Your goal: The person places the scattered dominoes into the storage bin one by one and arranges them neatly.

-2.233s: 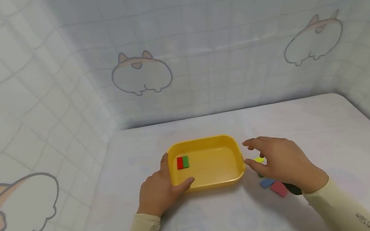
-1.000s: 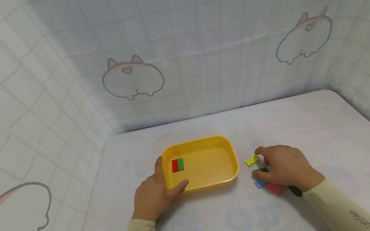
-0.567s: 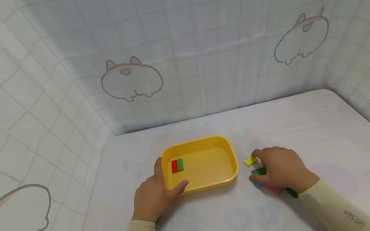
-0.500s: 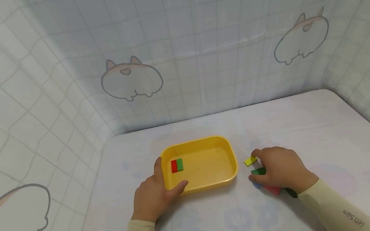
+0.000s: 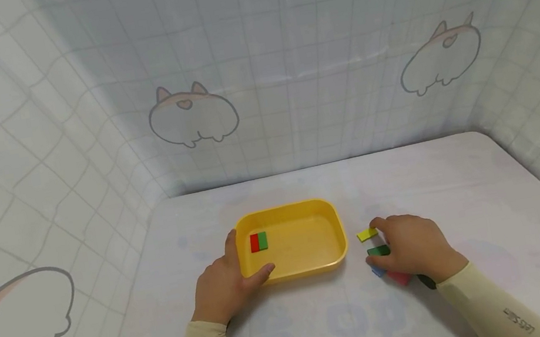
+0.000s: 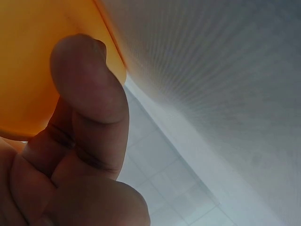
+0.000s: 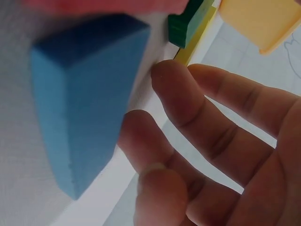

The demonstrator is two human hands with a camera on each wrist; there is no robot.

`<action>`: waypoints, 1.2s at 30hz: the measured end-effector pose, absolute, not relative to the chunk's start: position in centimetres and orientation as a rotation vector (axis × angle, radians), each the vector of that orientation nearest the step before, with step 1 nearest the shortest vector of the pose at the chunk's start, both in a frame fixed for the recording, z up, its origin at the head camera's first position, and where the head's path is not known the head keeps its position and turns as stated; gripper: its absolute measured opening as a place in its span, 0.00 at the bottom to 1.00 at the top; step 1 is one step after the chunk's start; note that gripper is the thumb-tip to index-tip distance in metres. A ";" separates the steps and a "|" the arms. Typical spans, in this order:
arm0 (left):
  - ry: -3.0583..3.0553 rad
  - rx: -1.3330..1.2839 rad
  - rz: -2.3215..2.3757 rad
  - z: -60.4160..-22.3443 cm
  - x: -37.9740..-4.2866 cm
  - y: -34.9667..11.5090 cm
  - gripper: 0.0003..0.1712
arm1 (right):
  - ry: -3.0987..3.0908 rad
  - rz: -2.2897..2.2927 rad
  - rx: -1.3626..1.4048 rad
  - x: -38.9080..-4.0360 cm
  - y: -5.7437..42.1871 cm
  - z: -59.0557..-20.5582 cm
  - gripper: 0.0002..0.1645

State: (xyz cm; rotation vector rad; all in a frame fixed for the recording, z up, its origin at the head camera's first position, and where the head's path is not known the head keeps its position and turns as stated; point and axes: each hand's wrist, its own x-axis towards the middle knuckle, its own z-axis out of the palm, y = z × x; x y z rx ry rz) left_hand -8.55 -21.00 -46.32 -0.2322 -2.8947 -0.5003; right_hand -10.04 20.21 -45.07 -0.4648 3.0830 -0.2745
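Observation:
My left hand holds the left front corner of a yellow tray, thumb over the front rim and fingers along the left wall. Inside the tray a red block and a green block lie side by side at the left. My right hand is low over loose blocks on the table, its index fingertip right at the end of a yellow block. Under its thumb side show a dark green block, a blue block and a pinkish-red block. Nothing is pinched between its fingers.
The white table has faint prints and a rounded far right corner. Hanging grid-patterned sheets with cartoon animals rise behind the table and on both sides.
My right hand has come away from the tray's right side, rightward and down to the loose blocks, and has barely moved in the last half second. The left hand stays on the tray.

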 end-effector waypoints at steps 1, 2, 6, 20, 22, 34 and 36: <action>-2.895 -0.232 -0.502 -46.3 -8.6 -21.0 0.71 | 3.082 -0.277 -0.464 -10.0 20.2 -45.1 0.41; -2.896 -0.232 -0.504 -46.2 -8.5 -21.0 0.71 | 3.080 -0.281 -0.463 -10.0 20.2 -45.1 0.41; -2.899 -0.230 -0.505 -46.2 -8.6 -21.0 0.71 | 3.082 -0.282 -0.459 -9.9 20.1 -45.1 0.41; -2.909 -0.223 -0.504 -46.2 -8.6 -21.0 0.71 | 3.087 -0.282 -0.466 -9.7 19.8 -45.0 0.40; -2.907 -0.231 -0.498 -46.3 -8.6 -21.1 0.71 | 3.087 -0.287 -0.465 -9.6 19.8 -45.0 0.40; -2.884 -0.247 -0.499 -46.4 -8.6 -21.1 0.70 | 3.100 -0.331 -0.514 -9.6 20.0 -44.8 0.38; -2.886 -0.248 -0.502 -46.4 -8.6 -21.2 0.69 | 3.105 -0.337 -0.517 -9.6 20.0 -44.7 0.37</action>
